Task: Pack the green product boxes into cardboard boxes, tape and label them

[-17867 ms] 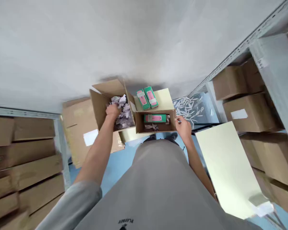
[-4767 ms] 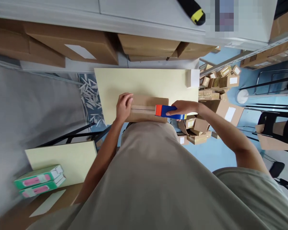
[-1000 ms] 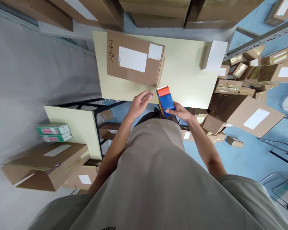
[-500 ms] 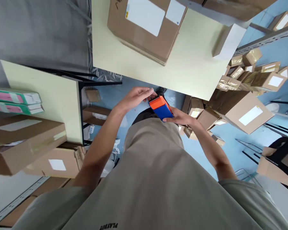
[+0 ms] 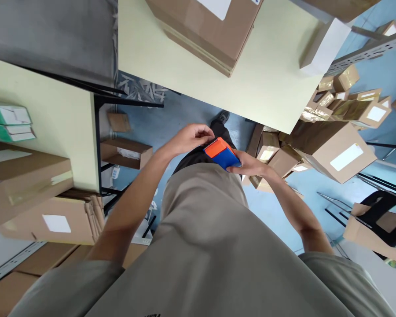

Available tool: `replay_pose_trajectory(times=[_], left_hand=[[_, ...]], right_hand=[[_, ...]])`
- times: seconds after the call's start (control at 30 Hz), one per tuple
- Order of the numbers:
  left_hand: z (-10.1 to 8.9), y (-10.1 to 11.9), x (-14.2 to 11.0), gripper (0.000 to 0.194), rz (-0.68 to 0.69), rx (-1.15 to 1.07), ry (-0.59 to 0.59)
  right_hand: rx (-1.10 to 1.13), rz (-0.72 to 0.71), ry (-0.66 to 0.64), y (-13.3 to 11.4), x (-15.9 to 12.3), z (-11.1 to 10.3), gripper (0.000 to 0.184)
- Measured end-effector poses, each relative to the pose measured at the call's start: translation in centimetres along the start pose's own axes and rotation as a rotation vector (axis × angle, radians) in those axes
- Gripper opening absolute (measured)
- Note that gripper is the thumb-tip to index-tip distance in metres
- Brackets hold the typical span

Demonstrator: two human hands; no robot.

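Note:
My right hand (image 5: 247, 163) is wrapped round a small orange-and-blue box (image 5: 222, 153), thumb over its blue side. The box is tilted in front of my waist, its orange face toward the upper left and a dark strip along that edge. Close to that dark edge is my left hand (image 5: 196, 137), its fingers curled in and thumb drawn against them. Whatever the left fingertips pinch, if anything, is hidden or too small to make out.
Ahead stands a pale table (image 5: 277, 101) bearing a large cardboard box (image 5: 211, 39) and a white box (image 5: 325, 46). At left, another table (image 5: 75, 110) carries green boxes (image 5: 13, 114) and cartons. Many cardboard boxes (image 5: 336, 149) lie on the floor to the right.
The fingers of my left hand, more outstretched before, have curled in beside the box's dark edge. My right hand keeps its hold. The view has shifted, with the far table moving up.

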State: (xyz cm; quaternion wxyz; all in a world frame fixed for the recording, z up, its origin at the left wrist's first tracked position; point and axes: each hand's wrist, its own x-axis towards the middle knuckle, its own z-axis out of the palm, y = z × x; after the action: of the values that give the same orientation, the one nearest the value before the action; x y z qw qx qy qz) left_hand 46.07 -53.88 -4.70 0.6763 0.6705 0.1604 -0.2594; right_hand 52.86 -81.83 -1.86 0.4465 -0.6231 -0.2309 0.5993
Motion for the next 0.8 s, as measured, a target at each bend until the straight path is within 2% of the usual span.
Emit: replay_pose_trajectory(times=[0.13, 0.23, 0.3, 0.43, 0.6, 0.7, 0.8], left_hand=[[1.1, -1.2, 0.0, 0.025, 0.052, 0.032, 0.115], [1.5, -2.3, 0.2, 0.032, 0.087, 0.058, 0.187], [0.9, -3.2, 1.0, 0.038, 0.112, 0.061, 0.297], [-1.9, -5.2, 4.6, 0.045, 0.142, 0.055, 0.561], [-4.0, -5.9, 10.6, 0.051, 0.192, 0.003, 0.686], [-4.7, -5.9, 13.6, 0.054, 0.24, -0.034, 0.687], [-5.7, -6.4, 16.2, 0.055, 0.295, -0.046, 0.688]], right_hand=[[-0.109, 0.046, 0.104, 0.4, 0.0, -0.2, 0.06], [-0.295, 0.089, 0.123, 1.1, -0.9, -1.6, 0.057], [-0.413, 0.131, 0.128, 1.9, -1.8, -3.1, 0.054], [-0.618, 0.215, 0.19, 3.8, -2.4, -6.5, 0.051], [-0.921, 0.29, 0.501, 5.2, 1.7, -9.4, 0.059], [-0.961, 0.255, 0.66, 6.1, 4.9, -10.7, 0.057], [-0.953, 0.223, 0.73, 6.8, 7.0, -11.7, 0.053]])
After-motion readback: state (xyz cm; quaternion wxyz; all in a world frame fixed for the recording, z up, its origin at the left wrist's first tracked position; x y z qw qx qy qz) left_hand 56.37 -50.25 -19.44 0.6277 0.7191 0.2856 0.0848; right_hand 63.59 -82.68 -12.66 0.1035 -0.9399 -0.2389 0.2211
